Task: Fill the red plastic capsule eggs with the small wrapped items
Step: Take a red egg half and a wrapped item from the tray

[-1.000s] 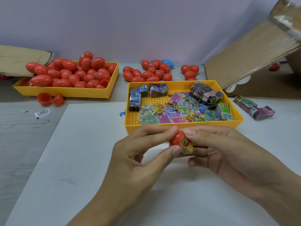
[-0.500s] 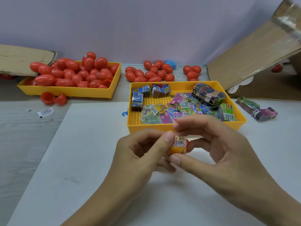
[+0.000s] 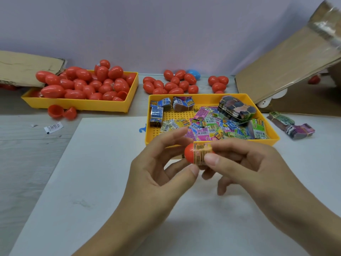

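Two hands on one egg (image 3: 191, 154), label (image 3: 202, 154) wrapped round it.
We pinched it: left hand (image 3: 158, 174) steadying, right hand (image 3: 245, 167) clamping the label, presumably seating it.

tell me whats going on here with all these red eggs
A person is packing small wrapped items into red capsule eggs. Right now both hands hold one red egg with a printed wrapper around or sticking out of it: the left hand pinches the egg end, the right hand grips the wrapper end. Behind them, a yellow tray holds loose wrapped items. Another yellow tray to the left is heaped with red eggs, and more eggs lie on the table.
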The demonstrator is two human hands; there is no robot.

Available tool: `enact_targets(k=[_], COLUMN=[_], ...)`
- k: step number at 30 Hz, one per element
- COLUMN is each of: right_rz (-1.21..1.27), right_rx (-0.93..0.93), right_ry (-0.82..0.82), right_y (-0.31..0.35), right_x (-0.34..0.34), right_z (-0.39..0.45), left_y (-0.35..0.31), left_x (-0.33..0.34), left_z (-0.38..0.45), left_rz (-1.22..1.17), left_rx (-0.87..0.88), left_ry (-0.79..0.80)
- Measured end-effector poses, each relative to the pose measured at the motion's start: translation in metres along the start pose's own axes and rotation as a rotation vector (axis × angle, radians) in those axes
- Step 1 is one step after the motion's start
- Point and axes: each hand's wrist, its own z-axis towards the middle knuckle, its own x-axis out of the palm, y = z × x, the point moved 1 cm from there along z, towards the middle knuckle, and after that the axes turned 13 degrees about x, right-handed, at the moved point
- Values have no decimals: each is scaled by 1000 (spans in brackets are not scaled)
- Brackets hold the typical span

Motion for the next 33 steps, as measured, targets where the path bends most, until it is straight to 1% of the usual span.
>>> enact_targets(k=[3,4,8,10,14,16,18,21,24,33], right_rz=[-62,-86,-136,-100,113,98,64,46,28,15], right_rx=[-47,-59,-89,-60,135,216,252,225,200,179], right_ry=[-15,-14,-2,-18,-25,10,38,48,41,51], right_y=[-3,-3,-4,-4,-1,1,2,3,2,0], right_x=[-1,-1,-1,-2,-3,-1,2,3,0,2], right_z=[0,0,0,2,5,4,3,1,0,1], left_y=[0,0,-1,-1,0,1,2,2,1,0], left_x=[0,1,3,2,1,2,2,3,2,4], left_z=[0,0,1,2,2,1,-2,-4,-3,-3], left_rz=[-5,8,73,76,58,96,180,278,308,289], left_rx=[-129,-143,-83,-63,5,37,73,101,119,110], left_ry=[-15,-15,-7,-11,5,47,109,204,261,263])
